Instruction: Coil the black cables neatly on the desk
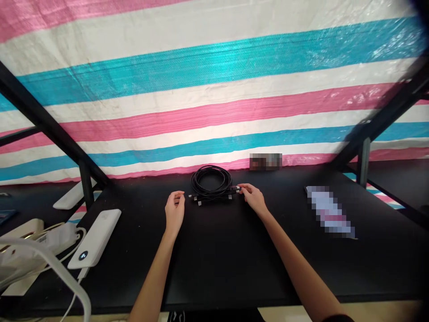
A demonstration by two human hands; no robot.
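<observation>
Presumably light and springy, the coiled bundle of thin black cables [212, 193] is best gripped across its strands, between right fingertips [240, 186] pinched at a small silvery plug [237, 190] and left fingertips [182, 192] drawn together, seemingly empty.

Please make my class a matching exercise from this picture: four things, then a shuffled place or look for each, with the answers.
Things
1. Cable coil
2. Power bank
3. Sheet
4. Right hand

Places and looks
A. Striped pink, blue and white
B. Fingertips at the coil's right side
C. Black, looped in rings
D. White, with a round dark display

Pairs: 1-C, 2-D, 3-A, 4-B
</observation>
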